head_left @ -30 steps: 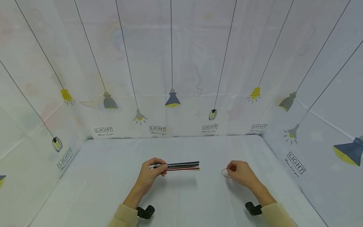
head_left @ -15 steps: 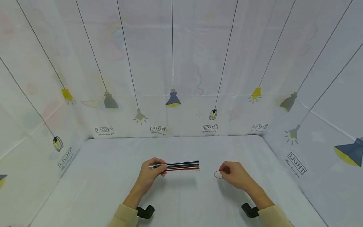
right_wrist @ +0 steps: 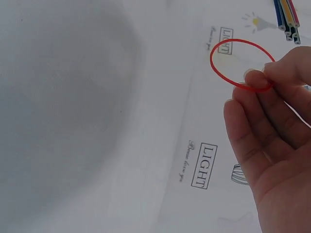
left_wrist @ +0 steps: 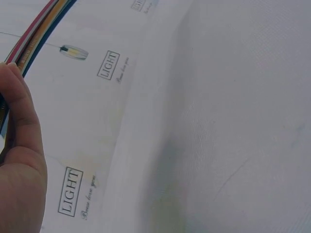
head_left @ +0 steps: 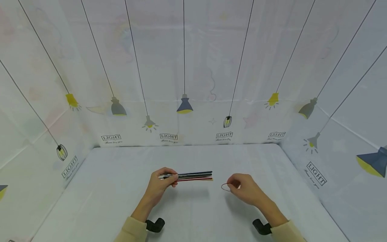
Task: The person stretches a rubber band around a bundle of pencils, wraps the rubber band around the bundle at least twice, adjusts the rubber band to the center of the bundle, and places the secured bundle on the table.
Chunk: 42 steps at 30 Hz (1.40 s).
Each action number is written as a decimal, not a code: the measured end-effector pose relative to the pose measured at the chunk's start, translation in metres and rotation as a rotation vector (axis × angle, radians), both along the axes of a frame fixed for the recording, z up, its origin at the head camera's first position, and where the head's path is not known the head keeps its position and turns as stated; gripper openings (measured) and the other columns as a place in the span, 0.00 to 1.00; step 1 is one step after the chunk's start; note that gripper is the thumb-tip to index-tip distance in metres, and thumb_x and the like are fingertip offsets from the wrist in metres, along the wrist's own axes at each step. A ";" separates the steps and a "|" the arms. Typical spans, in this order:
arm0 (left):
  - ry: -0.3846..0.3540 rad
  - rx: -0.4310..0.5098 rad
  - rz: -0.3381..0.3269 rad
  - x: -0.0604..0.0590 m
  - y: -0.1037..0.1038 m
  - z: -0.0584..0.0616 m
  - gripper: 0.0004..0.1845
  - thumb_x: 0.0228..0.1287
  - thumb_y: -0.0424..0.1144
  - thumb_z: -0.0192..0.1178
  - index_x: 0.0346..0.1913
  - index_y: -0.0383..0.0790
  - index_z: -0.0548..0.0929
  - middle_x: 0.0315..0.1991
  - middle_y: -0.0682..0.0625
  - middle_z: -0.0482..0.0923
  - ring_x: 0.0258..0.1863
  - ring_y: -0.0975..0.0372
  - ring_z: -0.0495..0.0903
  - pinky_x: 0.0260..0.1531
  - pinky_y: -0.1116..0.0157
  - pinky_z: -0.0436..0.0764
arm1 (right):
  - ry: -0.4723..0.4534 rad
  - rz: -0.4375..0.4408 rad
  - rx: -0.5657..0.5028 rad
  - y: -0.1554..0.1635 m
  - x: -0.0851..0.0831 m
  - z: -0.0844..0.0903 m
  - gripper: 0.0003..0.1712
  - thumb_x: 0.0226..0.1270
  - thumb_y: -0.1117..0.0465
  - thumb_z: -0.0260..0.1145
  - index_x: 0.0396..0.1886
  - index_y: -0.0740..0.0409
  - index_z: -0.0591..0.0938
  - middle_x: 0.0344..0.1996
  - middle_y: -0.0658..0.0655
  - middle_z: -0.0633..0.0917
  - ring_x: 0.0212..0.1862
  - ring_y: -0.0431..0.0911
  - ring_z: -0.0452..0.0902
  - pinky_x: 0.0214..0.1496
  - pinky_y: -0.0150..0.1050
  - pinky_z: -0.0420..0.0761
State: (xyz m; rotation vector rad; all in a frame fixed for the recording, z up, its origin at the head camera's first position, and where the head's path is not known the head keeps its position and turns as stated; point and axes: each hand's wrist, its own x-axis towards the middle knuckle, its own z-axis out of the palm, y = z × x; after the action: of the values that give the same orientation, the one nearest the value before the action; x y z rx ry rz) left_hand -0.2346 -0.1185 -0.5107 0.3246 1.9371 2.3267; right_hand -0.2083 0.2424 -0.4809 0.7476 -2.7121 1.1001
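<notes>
My left hand (head_left: pixel 161 184) grips a bundle of several pencils (head_left: pixel 195 176) by one end, thumb across the near side. The bundle lies level above the table, its free ends pointing right. Dark, red and yellow barrels show in the head view; in the left wrist view the pencils (left_wrist: pixel 41 35) fan past the fingertips. To the right, my right hand (head_left: pixel 246 190) pinches a thin red rubber band (right_wrist: pixel 236 40) between thumb and fingers. The band hangs as a loose oval loop off the fingertips, on the side facing the pencils' free ends, a short gap apart from them.
A white cloth covers the table (head_left: pixel 193 215), with shadows of hands and pencils on it. White curtains (head_left: pixel 196 127) printed with hanging lamps enclose the back and both sides. Black curved pieces (head_left: pixel 155 225) sit at both wrists.
My right hand has moved left with the rubber band, closing part of the distance to the pencils. The left hand and its bundle have stayed practically still.
</notes>
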 end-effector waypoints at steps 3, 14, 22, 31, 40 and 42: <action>-0.005 0.000 0.001 0.001 0.000 0.000 0.18 0.61 0.38 0.74 0.45 0.29 0.82 0.35 0.36 0.81 0.29 0.54 0.81 0.34 0.64 0.84 | 0.023 0.005 0.001 -0.005 0.003 0.002 0.09 0.63 0.71 0.70 0.35 0.51 0.85 0.29 0.45 0.85 0.31 0.34 0.77 0.33 0.35 0.81; 0.005 -0.007 0.001 0.002 0.001 -0.001 0.17 0.61 0.38 0.74 0.45 0.29 0.82 0.35 0.37 0.81 0.29 0.56 0.82 0.34 0.64 0.84 | 0.125 0.085 0.011 -0.022 0.008 0.014 0.10 0.61 0.74 0.71 0.36 0.55 0.85 0.32 0.44 0.85 0.33 0.34 0.77 0.36 0.34 0.82; 0.000 -0.009 -0.008 0.002 0.001 -0.002 0.18 0.61 0.39 0.75 0.45 0.29 0.82 0.34 0.37 0.82 0.29 0.55 0.82 0.34 0.64 0.84 | 0.185 0.121 0.034 -0.031 0.008 0.022 0.13 0.61 0.72 0.72 0.37 0.50 0.84 0.33 0.40 0.83 0.35 0.33 0.77 0.38 0.34 0.83; 0.012 -0.010 -0.036 0.003 0.003 0.001 0.16 0.60 0.36 0.75 0.44 0.29 0.83 0.34 0.38 0.82 0.28 0.56 0.82 0.33 0.65 0.84 | 0.328 0.186 -0.021 -0.040 0.003 0.029 0.12 0.57 0.75 0.73 0.36 0.56 0.84 0.32 0.45 0.84 0.34 0.34 0.76 0.35 0.36 0.83; 0.040 -0.008 -0.076 0.003 0.002 -0.002 0.15 0.62 0.35 0.73 0.45 0.28 0.82 0.38 0.38 0.80 0.30 0.57 0.83 0.33 0.64 0.85 | 0.362 0.167 -0.028 -0.047 -0.003 0.031 0.12 0.57 0.75 0.73 0.35 0.56 0.84 0.32 0.46 0.83 0.34 0.35 0.76 0.34 0.38 0.84; 0.041 -0.008 -0.084 0.002 0.002 -0.002 0.15 0.63 0.35 0.73 0.45 0.27 0.82 0.38 0.38 0.80 0.30 0.57 0.84 0.33 0.64 0.85 | 0.356 0.155 -0.028 -0.048 -0.004 0.031 0.12 0.57 0.76 0.73 0.35 0.56 0.84 0.32 0.46 0.83 0.34 0.36 0.76 0.35 0.37 0.83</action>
State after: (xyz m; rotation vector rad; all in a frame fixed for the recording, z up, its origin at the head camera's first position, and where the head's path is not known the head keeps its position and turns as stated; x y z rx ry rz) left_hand -0.2324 -0.1167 -0.5129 0.4469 1.9114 2.2770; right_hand -0.2124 0.1944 -0.4496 1.0520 -2.3694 0.9263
